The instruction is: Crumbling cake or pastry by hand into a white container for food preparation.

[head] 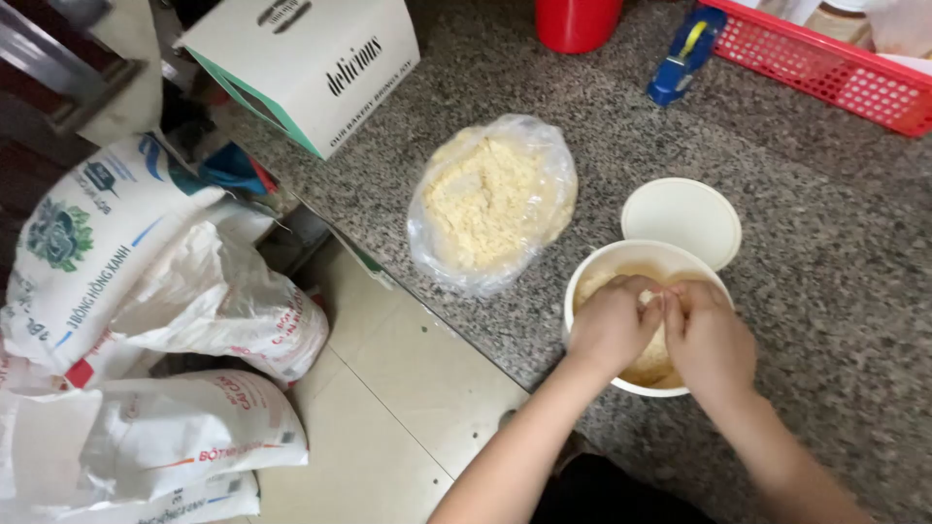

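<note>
A round white tub [607,258] stands on the speckled granite counter [825,223], holding pale yellowish dough or crumbly mix. Both hands are inside it. My left hand [612,325] and my right hand [709,340] press together over a lump of the mix, fingers curled on it. The tub's white lid [682,218] lies flat just behind the tub. A clear plastic bag [492,201] of yellow crumbly mix lies open to the left of the tub.
A white cardboard box [311,63] sits at the counter's far left corner. A red cup [577,21], a blue tape dispenser [684,55] and a red mesh basket [825,68] line the back. White sacks [146,320] lie on the tiled floor.
</note>
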